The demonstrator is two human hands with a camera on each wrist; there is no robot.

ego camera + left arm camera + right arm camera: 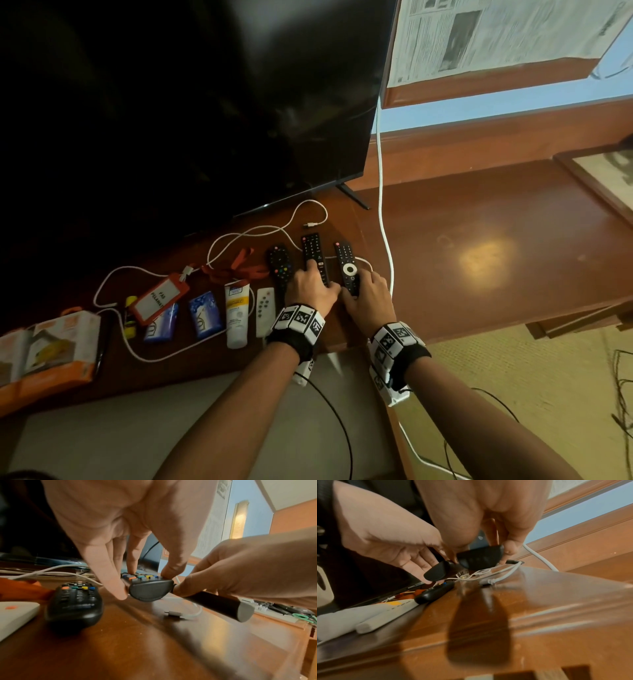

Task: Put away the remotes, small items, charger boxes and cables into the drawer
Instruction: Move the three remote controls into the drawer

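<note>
Three black remotes lie side by side on the wooden cabinet top (479,222) in front of the TV. My left hand (318,281) pinches the near end of the middle black remote (314,253) between fingers and thumb, with its end (150,591) a little off the wood. My right hand (366,294) grips the right black remote (347,267), the one with a white ring button, which is also slightly lifted (481,559). The left black remote (281,265) with coloured buttons and a white remote (265,310) lie untouched. A thin white cable (239,236) loops behind them.
Left of the remotes lie a white tube (236,315), blue tissue packs (205,313), an orange badge holder (161,298) with lanyard, a yellow item (130,317) and an orange charger box (48,349). The TV (205,102) stands behind. A thick white cable (382,205) hangs at its right edge.
</note>
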